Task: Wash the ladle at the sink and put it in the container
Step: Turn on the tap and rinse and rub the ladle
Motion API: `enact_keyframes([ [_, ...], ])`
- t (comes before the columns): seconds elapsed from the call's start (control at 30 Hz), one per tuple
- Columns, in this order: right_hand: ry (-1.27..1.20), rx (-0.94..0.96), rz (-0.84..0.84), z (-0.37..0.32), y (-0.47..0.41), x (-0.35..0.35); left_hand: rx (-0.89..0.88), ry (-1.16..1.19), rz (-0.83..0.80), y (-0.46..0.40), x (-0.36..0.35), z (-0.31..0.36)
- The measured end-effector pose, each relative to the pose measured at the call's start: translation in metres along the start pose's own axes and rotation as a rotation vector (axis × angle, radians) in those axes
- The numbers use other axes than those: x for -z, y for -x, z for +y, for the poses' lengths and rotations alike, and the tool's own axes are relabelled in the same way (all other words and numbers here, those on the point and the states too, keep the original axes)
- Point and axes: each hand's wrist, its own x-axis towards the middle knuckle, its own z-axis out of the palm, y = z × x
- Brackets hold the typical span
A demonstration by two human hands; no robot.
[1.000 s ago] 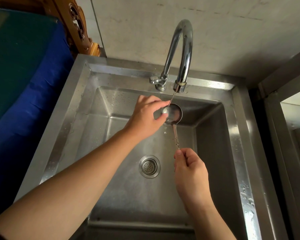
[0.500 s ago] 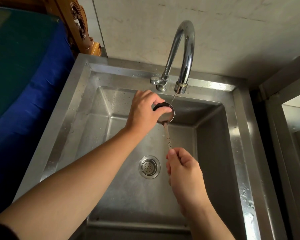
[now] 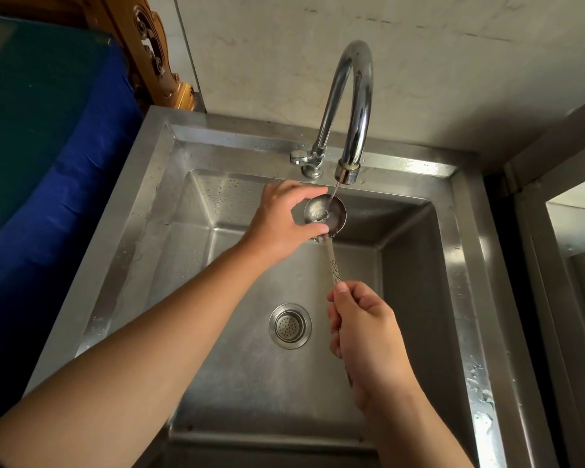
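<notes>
A steel ladle [image 3: 328, 214] with a patterned handle is held over the sink [image 3: 142, 251], its bowl facing up under the faucet [image 3: 350, 130]. A thin stream of water runs from the spout into the bowl. My left hand [image 3: 281, 221] cups the left rim of the bowl, fingers above and thumb below. My right hand [image 3: 365, 336] is closed around the lower end of the handle. No container is in view.
The drain strainer [image 3: 290, 326] sits in the middle of the basin floor. A blue and green surface [image 3: 41, 146] lies left of the sink, with carved wood [image 3: 149, 52] behind it. A metal frame [image 3: 554, 298] stands to the right.
The ladle's bowl has turned from tilted toward my left hand to facing up, and it has shifted slightly right under the stream. Both hands kept hold of it.
</notes>
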Motion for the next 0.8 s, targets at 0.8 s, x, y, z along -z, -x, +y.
enact_keyframes([
  [0.8,-0.025,0.01,0.008,0.006,0.004,-0.01,0.037,-0.014,0.022,0.012,0.002,0.005],
])
